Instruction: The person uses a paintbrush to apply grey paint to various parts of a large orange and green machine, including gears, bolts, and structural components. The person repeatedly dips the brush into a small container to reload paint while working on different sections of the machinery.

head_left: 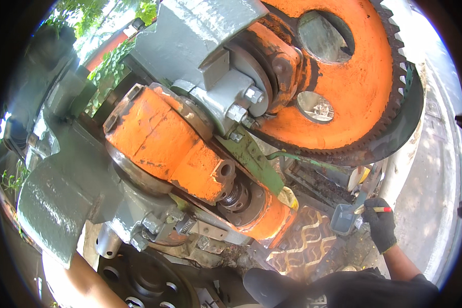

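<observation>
My right hand (381,227), in a dark grey glove, is closed around a paintbrush (382,209) with a red handle end. The bristle end points left, over or beside the rim of a small grey square tub (341,220). Whether the bristles touch the tub I cannot tell. My bare left forearm (82,285) comes in at the lower left. It runs up behind a grey-painted machine plate (61,205), which hides the left hand. Between my arms stands a machine with an orange-painted connecting rod (156,143), whose paint is chipped.
A big orange gear wheel (364,97) with dark teeth fills the upper right. Grey bolted housings (190,36) stand beside it. Below are a patterned metal plate (303,241) and a dark round wheel (143,277). A pale pole (403,167) rises near my right hand.
</observation>
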Demonstrator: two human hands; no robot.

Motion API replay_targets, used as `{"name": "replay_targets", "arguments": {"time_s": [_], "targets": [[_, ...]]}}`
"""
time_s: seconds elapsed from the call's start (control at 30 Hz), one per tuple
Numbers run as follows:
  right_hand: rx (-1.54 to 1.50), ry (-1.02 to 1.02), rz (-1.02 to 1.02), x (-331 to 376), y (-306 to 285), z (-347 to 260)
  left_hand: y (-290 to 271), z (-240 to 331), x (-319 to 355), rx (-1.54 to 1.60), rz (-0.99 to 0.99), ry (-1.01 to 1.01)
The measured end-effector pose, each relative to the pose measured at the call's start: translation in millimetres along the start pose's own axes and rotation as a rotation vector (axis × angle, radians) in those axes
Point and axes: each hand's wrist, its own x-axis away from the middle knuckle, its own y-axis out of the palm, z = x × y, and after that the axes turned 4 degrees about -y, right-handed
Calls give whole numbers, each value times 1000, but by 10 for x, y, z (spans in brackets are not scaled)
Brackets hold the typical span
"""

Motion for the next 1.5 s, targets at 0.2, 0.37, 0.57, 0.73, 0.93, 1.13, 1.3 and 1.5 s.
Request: {"name": "replay_targets", "arguments": {"time_s": [0.2, 0.37, 0.57, 0.73, 0.93, 1.13, 1.3, 1.5], "targets": [[-53, 46, -19, 50, -80, 24, 75, 4, 203, 9, -9, -30], [-58, 31, -79, 20, 47, -4, 145, -228, 488, 16, -8, -58], [-50, -108, -184, -30, 55, -168, 33, -197, 963, 54, 57, -14], [321, -610, -344, -203, 0, -785, 10, -363, 2318, 185, 229, 43], [352, -805, -474, -462, -13, -1505, 603, 593, 5099, 461, 422, -268], [404, -1306, -249, -923, 316, -2290, 2178, 1959, 7239, 778, -191, -249], [541, -1451, -109, -1314, 820, -2647, 2919, 2178, 7822, 575, -1103, 207], [421, -1642, -144, -1810, 1137, -2615, 3978, 1825, 9119, 431, -1578, 398]]}}
